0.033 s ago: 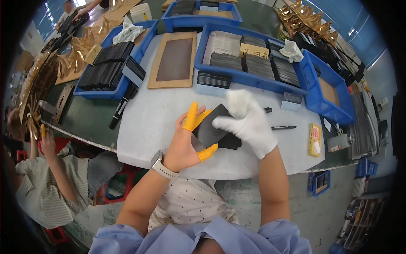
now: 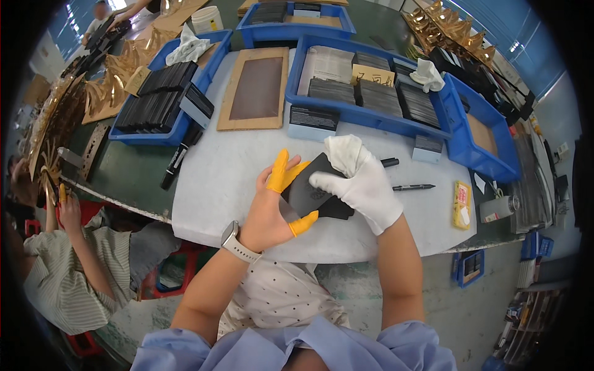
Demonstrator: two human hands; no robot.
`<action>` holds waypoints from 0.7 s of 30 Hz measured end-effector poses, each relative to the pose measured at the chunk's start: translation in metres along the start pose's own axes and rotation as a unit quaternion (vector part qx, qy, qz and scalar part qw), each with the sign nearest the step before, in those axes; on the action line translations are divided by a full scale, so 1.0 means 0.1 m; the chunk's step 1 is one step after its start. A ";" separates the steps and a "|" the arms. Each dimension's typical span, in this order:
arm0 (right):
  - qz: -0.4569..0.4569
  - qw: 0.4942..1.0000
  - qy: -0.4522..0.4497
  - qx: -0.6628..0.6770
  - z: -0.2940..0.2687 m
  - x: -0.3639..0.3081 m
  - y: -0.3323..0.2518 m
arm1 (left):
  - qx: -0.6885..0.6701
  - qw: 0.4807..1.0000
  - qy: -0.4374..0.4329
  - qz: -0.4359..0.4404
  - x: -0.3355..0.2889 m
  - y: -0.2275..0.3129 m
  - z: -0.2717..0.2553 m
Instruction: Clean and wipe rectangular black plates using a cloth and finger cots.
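Observation:
A thin dark grey plate (image 2: 303, 190) with a faint mark on its face is held tilted above the white sheet. My left hand (image 2: 269, 207), with yellow finger covers on the thumb and two fingers, is closed around its left side. My right hand (image 2: 368, 188), in a white glove, lays its thumb across the face, with its fingers bunched at the upper right edge. Whether those fingers also hold a cloth, I cannot tell. Under the plate, partly hidden, lies another black flat piece (image 2: 340, 209). Just right of the glove lie a black pen (image 2: 413, 187) and a black marker (image 2: 390, 162).
Blue trays hold stacked dark plates at the left (image 2: 175, 137) and back (image 2: 365, 120). A cardboard-framed panel (image 2: 278, 117) lies between them. Another blue tray (image 2: 495, 162) and a yellow packet (image 2: 461, 204) stand right. A co-worker (image 2: 80, 266) sits at the left.
My right glove, blurred by motion before, now shows sharply, its bunched fingers slightly lower at the plate's upper edge. The left hand keeps its place.

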State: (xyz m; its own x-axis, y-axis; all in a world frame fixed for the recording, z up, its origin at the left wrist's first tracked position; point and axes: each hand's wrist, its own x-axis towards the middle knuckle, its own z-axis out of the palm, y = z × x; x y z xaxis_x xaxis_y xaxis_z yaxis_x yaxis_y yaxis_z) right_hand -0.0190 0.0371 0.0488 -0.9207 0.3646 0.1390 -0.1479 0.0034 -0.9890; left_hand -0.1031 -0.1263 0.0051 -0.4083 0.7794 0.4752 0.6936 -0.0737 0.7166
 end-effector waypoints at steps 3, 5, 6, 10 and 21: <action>0.015 0.992 0.115 -0.042 -0.08 0.07 -0.08 | 0.000 1.000 0.015 -0.007 0.01 -0.01 0.01; 0.066 0.976 0.205 0.018 -0.16 0.10 -0.16 | -0.025 0.999 0.019 -0.011 -0.01 -0.01 -0.01; 0.081 0.967 0.237 0.037 -0.19 0.10 -0.17 | -0.028 0.999 0.015 -0.015 0.00 -0.01 -0.01; 0.002 0.993 0.121 -0.003 -0.14 0.06 0.06 | -0.035 0.999 0.016 -0.016 0.00 -0.03 0.02; 0.072 0.991 0.112 0.030 -0.05 0.04 -0.04 | -0.012 0.999 -0.033 0.008 0.00 0.01 -0.01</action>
State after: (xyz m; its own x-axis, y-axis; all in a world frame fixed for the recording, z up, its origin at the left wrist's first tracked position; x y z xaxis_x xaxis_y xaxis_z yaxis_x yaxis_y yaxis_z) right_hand -0.0203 0.0429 0.0527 -0.8317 0.5547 -0.0253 -0.0474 -0.1164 -0.9921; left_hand -0.1031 -0.1267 0.0059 -0.3570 0.8174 0.4522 0.6843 -0.1007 0.7223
